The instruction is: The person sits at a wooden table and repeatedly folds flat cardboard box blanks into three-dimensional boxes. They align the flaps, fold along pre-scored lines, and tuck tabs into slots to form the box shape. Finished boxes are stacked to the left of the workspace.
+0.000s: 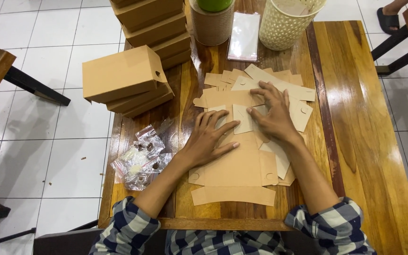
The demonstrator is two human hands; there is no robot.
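Here my left hand [208, 137] and right hand [272, 113], each grip spread flat, press the flat cardboard cutout [234, 165] at frame centre, steadying it on the desk [355, 118].

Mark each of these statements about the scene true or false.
1. Both hands lie flat on cardboard sheets. True: the left hand and right hand press on the flat cardboard cutouts.
2. Folded boxes sit at the table's right edge. False: the folded boxes are stacked on the left.
3. A cream mesh basket stands at the far end. True: basket.
4. The plastic bags lie under the right hand. False: the plastic bags lie left of the left hand.
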